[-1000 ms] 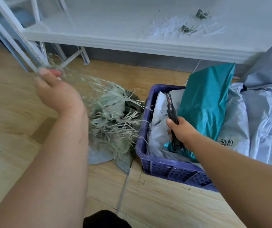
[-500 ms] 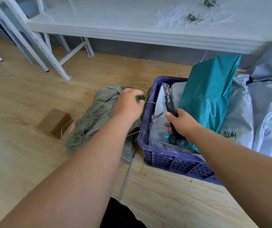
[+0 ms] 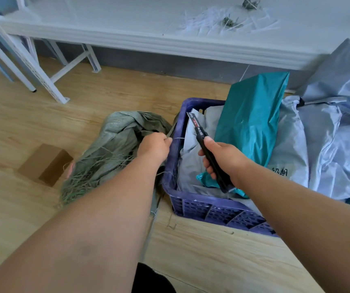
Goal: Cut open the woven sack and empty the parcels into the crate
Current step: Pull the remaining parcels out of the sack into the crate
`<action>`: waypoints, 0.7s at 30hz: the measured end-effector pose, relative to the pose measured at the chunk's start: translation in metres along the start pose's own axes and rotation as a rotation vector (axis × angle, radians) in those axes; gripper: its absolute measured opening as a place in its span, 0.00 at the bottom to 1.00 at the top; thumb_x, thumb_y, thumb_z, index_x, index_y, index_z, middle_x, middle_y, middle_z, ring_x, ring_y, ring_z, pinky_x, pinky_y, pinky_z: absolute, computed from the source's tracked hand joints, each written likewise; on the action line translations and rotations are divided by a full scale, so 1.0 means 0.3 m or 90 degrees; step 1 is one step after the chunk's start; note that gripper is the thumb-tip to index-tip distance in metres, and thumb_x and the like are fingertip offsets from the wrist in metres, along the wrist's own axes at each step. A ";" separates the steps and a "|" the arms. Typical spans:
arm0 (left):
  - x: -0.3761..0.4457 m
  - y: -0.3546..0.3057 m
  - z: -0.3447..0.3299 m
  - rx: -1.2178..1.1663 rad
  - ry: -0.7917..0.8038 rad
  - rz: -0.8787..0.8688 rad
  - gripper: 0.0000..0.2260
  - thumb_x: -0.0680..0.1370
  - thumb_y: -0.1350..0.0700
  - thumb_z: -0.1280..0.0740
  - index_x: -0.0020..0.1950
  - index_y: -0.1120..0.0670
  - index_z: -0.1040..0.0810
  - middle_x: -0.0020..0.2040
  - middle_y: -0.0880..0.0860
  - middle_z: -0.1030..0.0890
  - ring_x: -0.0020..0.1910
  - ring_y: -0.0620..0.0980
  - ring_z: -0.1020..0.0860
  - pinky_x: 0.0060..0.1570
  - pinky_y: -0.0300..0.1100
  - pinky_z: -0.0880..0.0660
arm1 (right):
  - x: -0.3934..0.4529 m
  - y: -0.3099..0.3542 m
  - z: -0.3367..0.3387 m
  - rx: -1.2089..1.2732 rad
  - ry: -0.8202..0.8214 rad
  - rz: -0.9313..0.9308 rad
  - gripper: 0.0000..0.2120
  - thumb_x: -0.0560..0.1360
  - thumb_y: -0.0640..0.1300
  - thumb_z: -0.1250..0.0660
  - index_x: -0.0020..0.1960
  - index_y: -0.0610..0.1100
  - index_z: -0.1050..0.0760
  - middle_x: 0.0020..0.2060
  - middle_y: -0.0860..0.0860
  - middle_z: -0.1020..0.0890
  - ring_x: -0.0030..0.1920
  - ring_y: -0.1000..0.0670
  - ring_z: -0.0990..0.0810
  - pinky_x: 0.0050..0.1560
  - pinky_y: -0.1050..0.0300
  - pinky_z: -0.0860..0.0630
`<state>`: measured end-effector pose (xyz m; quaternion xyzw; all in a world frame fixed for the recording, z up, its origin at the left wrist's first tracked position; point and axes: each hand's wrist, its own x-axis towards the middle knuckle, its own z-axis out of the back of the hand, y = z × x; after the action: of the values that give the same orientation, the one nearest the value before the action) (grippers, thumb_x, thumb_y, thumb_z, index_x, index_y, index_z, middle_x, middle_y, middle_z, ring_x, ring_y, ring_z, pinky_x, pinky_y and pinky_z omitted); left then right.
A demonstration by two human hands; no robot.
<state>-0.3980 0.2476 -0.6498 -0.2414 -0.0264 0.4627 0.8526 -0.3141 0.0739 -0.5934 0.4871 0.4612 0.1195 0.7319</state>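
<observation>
The right hand (image 3: 222, 157) is curled in a firm grip around a black utility knife (image 3: 207, 148), blade end pointing up and away, held over the blue plastic crate (image 3: 212, 206). The left hand (image 3: 154, 148) reaches just past the crate's left wall, its fingers closed in a grip on a fold or loose strand of the green woven sack (image 3: 117, 142); exactly what they pinch is hard to make out. The sack lies limp and crumpled on the wooden floor (image 3: 21, 123), touching the crate's left side, its cut end frayed into loose fibres. The crate holds grey parcels (image 3: 191, 166) and a tall teal parcel (image 3: 252, 117) leaning upright; more grey mailer bags (image 3: 328, 149) are heaped to its right. A small cardboard box (image 3: 46, 163) sits on the floor left of the sack. A white desk (image 3: 148, 39) stands beyond, scattered with fibre scraps. The sack looks emptied, so the job seems near its end; the next move probably calls for clearing the sack aside while keeping the blade pointed away from the left hand.
</observation>
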 end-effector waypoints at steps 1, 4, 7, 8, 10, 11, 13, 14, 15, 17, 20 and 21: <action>-0.017 0.009 -0.004 -0.045 -0.039 0.038 0.15 0.80 0.48 0.40 0.44 0.57 0.22 0.50 0.60 0.18 0.51 0.61 0.22 0.44 0.45 0.31 | 0.000 0.003 -0.006 0.016 0.011 -0.015 0.18 0.81 0.54 0.45 0.45 0.42 0.25 0.29 0.48 0.25 0.26 0.51 0.29 0.24 0.61 0.30; -0.068 0.055 -0.004 -0.117 -0.106 0.140 0.17 0.81 0.49 0.43 0.51 0.58 0.20 0.52 0.60 0.19 0.52 0.61 0.23 0.45 0.46 0.30 | 0.003 0.009 -0.021 0.071 0.035 -0.041 0.13 0.82 0.46 0.46 0.47 0.42 0.26 0.32 0.47 0.25 0.28 0.50 0.29 0.26 0.59 0.31; -0.086 0.129 0.033 -0.077 -0.061 0.192 0.16 0.81 0.48 0.42 0.54 0.56 0.19 0.54 0.59 0.19 0.53 0.60 0.23 0.48 0.46 0.29 | 0.014 0.004 -0.028 0.068 0.021 -0.025 0.10 0.79 0.37 0.49 0.47 0.41 0.29 0.37 0.45 0.24 0.32 0.48 0.29 0.31 0.56 0.29; -0.082 0.161 0.051 -0.066 -0.024 0.217 0.15 0.80 0.48 0.41 0.56 0.56 0.19 0.55 0.58 0.19 0.54 0.59 0.22 0.48 0.45 0.29 | 0.019 0.002 -0.030 0.060 0.017 -0.015 0.10 0.78 0.34 0.49 0.49 0.40 0.29 0.39 0.45 0.24 0.33 0.48 0.29 0.32 0.55 0.29; -0.095 0.225 0.098 0.014 0.059 0.269 0.15 0.79 0.50 0.37 0.60 0.57 0.21 0.58 0.59 0.20 0.56 0.58 0.22 0.50 0.46 0.28 | 0.030 -0.005 -0.036 0.047 0.002 0.003 0.13 0.76 0.30 0.50 0.53 0.40 0.30 0.41 0.46 0.24 0.35 0.48 0.29 0.34 0.55 0.27; -0.114 0.260 0.120 0.099 0.106 0.287 0.16 0.78 0.51 0.36 0.62 0.58 0.22 0.61 0.59 0.22 0.58 0.58 0.23 0.52 0.46 0.28 | 0.038 -0.007 -0.039 0.045 -0.010 0.012 0.15 0.75 0.29 0.50 0.53 0.40 0.30 0.43 0.46 0.24 0.36 0.48 0.29 0.34 0.54 0.27; -0.185 0.343 0.135 0.330 0.264 0.293 0.17 0.79 0.54 0.36 0.65 0.59 0.25 0.64 0.57 0.23 0.60 0.55 0.24 0.53 0.44 0.28 | 0.053 -0.013 -0.042 0.047 -0.038 0.022 0.17 0.73 0.27 0.50 0.49 0.43 0.30 0.45 0.44 0.24 0.37 0.47 0.29 0.38 0.53 0.26; -0.233 0.374 0.134 0.430 0.374 0.299 0.17 0.79 0.54 0.35 0.66 0.59 0.26 0.64 0.56 0.23 0.61 0.53 0.24 0.54 0.43 0.27 | 0.059 -0.015 -0.042 0.044 -0.049 0.021 0.17 0.72 0.27 0.50 0.48 0.45 0.30 0.46 0.43 0.24 0.38 0.47 0.29 0.40 0.52 0.26; -0.271 0.403 0.128 0.495 0.478 0.307 0.18 0.79 0.54 0.36 0.67 0.60 0.27 0.65 0.55 0.24 0.62 0.52 0.24 0.56 0.42 0.27 | 0.065 -0.017 -0.044 0.038 -0.054 0.020 0.18 0.72 0.27 0.50 0.47 0.46 0.30 0.47 0.43 0.23 0.39 0.46 0.28 0.41 0.52 0.25; -0.276 0.424 0.120 0.518 0.510 0.297 0.18 0.80 0.55 0.38 0.68 0.60 0.29 0.64 0.56 0.24 0.62 0.53 0.24 0.58 0.44 0.27 | 0.072 -0.020 -0.049 0.033 -0.047 0.022 0.18 0.71 0.27 0.48 0.49 0.46 0.30 0.48 0.43 0.23 0.39 0.47 0.28 0.40 0.52 0.26; -0.177 0.329 0.121 0.298 0.162 0.225 0.14 0.80 0.56 0.40 0.63 0.56 0.24 0.60 0.55 0.26 0.56 0.55 0.23 0.51 0.46 0.26 | 0.076 -0.018 -0.058 0.036 -0.029 0.013 0.16 0.71 0.30 0.41 0.57 0.42 0.30 0.45 0.44 0.23 0.35 0.48 0.28 0.39 0.53 0.27; -0.147 0.264 0.116 0.166 0.050 0.173 0.12 0.80 0.54 0.39 0.61 0.53 0.23 0.62 0.54 0.26 0.55 0.55 0.23 0.50 0.46 0.26 | 0.077 -0.016 -0.062 0.029 -0.028 0.007 0.15 0.71 0.33 0.39 0.57 0.43 0.31 0.45 0.43 0.23 0.35 0.48 0.28 0.40 0.52 0.27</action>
<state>-0.4940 0.2619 -0.6458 -0.1482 0.1003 0.5632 0.8067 -0.3177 0.0971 -0.6122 0.5083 0.4454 0.1023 0.7300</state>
